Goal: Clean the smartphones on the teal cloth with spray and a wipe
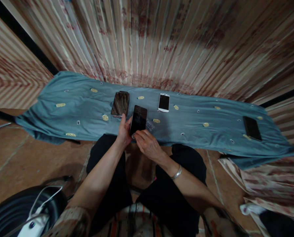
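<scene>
A black phone (139, 119) is tilted up in front of me, its dark screen facing me. My left hand (124, 131) grips its lower left edge, thumb along the side. The closed fingers of my right hand (148, 144) touch the phone's bottom edge; whatever they pinch is too small to name. Just right of the phone, a clear plastic piece (150, 125) lies on the blue cloth (87, 113). Beyond my left hand sits a stack of dark phones (120, 104). A white phone (164, 102) lies farther back, to the right.
Another dark phone (252, 128) rests near the cloth's right end. Pleated curtains (147, 42) hang behind the cloth-covered surface. At the lower left are a coiled black hose (3, 210) and a white power strip (34, 226) with cables. White fabric (252, 209) is at the lower right.
</scene>
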Tool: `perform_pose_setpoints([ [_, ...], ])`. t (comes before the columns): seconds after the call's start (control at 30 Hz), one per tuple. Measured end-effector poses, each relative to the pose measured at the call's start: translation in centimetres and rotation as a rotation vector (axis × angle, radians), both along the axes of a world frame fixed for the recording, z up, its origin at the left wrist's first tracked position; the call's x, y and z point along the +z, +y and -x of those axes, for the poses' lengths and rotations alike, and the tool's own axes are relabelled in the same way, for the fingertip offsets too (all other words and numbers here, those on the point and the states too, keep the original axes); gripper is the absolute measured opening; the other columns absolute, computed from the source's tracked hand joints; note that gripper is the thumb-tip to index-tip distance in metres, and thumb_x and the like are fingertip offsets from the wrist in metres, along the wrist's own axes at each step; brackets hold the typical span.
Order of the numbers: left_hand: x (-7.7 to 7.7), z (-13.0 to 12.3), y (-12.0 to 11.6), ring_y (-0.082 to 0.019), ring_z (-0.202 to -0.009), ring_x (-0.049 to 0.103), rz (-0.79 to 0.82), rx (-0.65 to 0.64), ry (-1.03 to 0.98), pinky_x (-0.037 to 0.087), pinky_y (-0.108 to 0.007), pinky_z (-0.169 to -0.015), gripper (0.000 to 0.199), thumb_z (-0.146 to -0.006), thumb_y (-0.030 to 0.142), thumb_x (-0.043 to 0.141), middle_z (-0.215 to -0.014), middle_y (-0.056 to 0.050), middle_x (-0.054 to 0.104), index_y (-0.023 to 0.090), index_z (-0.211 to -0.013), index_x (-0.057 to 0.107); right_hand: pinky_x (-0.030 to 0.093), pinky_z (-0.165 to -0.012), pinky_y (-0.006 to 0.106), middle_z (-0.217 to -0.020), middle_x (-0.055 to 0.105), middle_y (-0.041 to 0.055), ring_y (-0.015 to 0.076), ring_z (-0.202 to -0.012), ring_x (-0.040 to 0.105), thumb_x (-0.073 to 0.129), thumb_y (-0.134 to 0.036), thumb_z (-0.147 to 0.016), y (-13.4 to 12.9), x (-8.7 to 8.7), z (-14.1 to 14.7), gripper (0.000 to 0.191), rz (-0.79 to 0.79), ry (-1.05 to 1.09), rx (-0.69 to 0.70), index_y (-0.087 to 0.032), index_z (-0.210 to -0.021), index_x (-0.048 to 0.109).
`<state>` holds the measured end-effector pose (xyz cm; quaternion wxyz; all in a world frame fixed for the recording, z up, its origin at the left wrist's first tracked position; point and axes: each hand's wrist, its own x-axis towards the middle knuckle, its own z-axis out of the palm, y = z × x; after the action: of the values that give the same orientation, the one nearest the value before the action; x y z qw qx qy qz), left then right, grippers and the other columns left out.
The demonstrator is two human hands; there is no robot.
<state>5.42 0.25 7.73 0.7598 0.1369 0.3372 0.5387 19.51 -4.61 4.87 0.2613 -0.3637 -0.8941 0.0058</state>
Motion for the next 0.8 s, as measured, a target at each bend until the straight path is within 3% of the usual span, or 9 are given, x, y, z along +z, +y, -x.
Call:
perform_pose_setpoints([
  [0.43, 1.1, -1.0, -0.5, -0.025, -0.092, 0.077, 0.055, -0.019, 0.018, 0.059, -0.032, -0.079, 0.070, -0.110, 0.061, 0.025, -0.101, -0.010, 0.081, 0.015, -0.134, 0.073, 0.060, -0.099, 0.040, -0.115, 0.074, 0.0135, 0.0246, -0.102, 0.065, 0.046, -0.009, -0.106, 0.1, 0.3, 0.3, 0.031, -0.012, -0.007, 0.011, -0.016, -0.112, 0.075],
  [0.53, 1.2, -0.9, -0.4, -0.026, -0.096, 0.078, 0.055, 0.003, 0.003, 0.059, -0.034, -0.083, 0.073, -0.111, 0.058, 0.018, -0.103, -0.011, 0.081, 0.015, -0.135, 0.072, 0.060, -0.099, 0.040, -0.115, 0.074, 0.0131, 0.0246, -0.102, 0.065, 0.047, -0.009, -0.106, 0.1, 0.2, 0.3, 0.030, 0.002, -0.006, 0.005, -0.017, -0.113, 0.075],
  [0.8, 0.6, 0.0, 0.0, -0.030, -0.102, 0.077, 0.022, 0.033, -0.029, 0.060, -0.041, -0.091, 0.072, -0.110, 0.061, 0.023, -0.108, -0.012, 0.082, 0.015, -0.136, 0.072, 0.061, -0.099, 0.041, -0.119, 0.075, 0.0161, 0.0262, -0.106, 0.065, 0.044, -0.011, -0.108, 0.0, 0.0, -0.4, 0.032, 0.019, 0.020, -0.027, -0.013, -0.119, 0.075],
])
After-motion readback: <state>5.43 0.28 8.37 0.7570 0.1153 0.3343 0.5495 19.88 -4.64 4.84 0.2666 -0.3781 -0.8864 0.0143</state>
